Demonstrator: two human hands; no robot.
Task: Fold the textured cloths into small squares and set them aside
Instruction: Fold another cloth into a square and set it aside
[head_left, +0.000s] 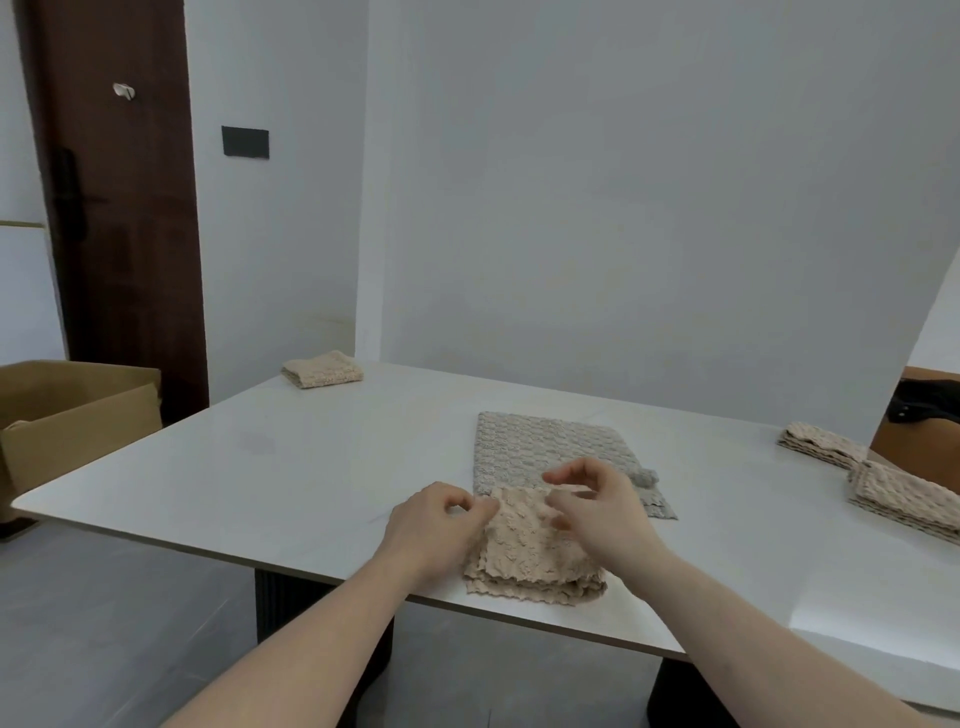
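A beige textured cloth, folded into a thick square, lies at the near edge of the white table. My left hand pinches its far left corner. Over the cloth's far right part is my right hand, fingers curled; I cannot tell whether it pinches the fabric. Just behind lies a grey textured cloth, spread flat, its near right corner rolled up. A folded beige square sits at the far left corner of the table.
Two piles of beige cloths lie at the table's right side. An open cardboard box stands on the floor to the left, beside a dark wooden door. A white wall rises behind the table.
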